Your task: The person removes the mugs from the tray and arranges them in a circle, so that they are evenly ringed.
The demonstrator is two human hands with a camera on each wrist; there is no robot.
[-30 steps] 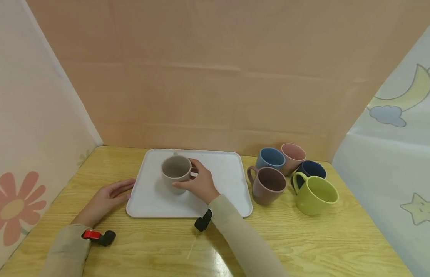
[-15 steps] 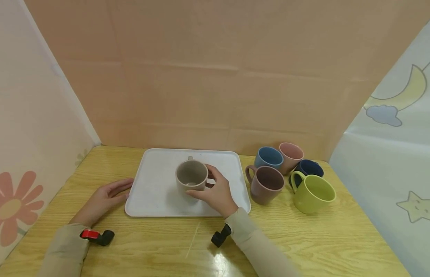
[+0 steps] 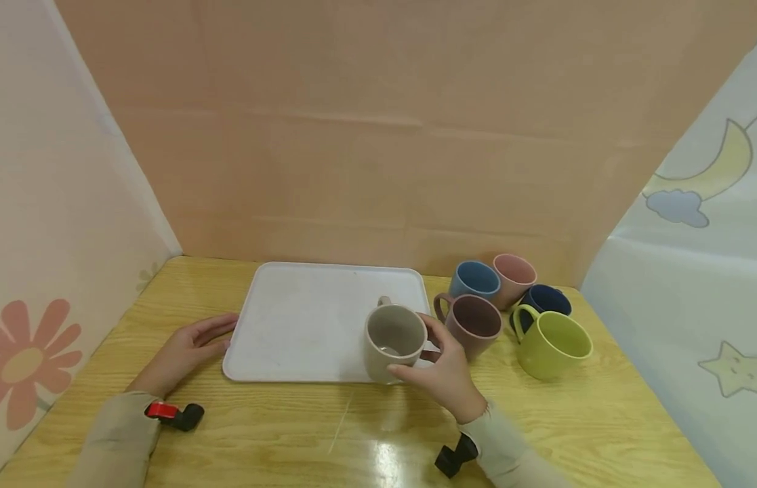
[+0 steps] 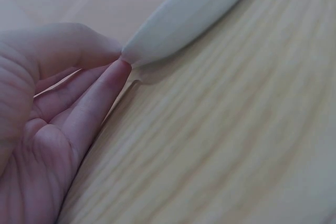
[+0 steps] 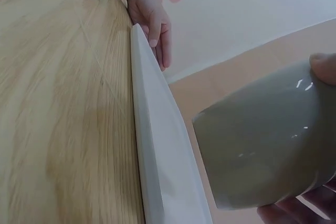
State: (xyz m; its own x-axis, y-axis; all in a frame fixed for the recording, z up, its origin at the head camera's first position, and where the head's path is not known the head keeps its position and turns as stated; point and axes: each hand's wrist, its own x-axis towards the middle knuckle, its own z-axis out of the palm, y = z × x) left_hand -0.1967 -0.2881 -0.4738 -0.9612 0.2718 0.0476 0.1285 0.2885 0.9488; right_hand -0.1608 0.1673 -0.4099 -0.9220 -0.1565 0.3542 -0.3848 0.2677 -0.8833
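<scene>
My right hand [image 3: 444, 371] grips a grey-beige mug [image 3: 377, 356] by its side, over the tray's front right corner. Its mouth faces up and its handle points to the back; inside it looks bare. In the right wrist view the mug's base [image 5: 205, 161] stands off the white tray [image 5: 170, 145], with fingers and thumb on opposite sides of its body. My left hand [image 3: 186, 351] lies at the left edge of the white tray [image 3: 293, 325], fingers fairly straight. Thumb tip and fingertips [image 4: 124, 67] touch the rim in the left wrist view.
Right of the tray stand a mauve mug [image 3: 466, 335], a blue mug [image 3: 476, 279], a pink mug [image 3: 515, 274], a navy mug [image 3: 545, 298] and a yellow-green mug [image 3: 551, 349], close together. A papered wall [image 3: 329, 169] rises behind the wooden table [image 3: 280, 434].
My right hand has carried the grey-beige mug rightward and toward me, from the tray's middle to its front right corner. The left hand has stayed at the tray's left edge.
</scene>
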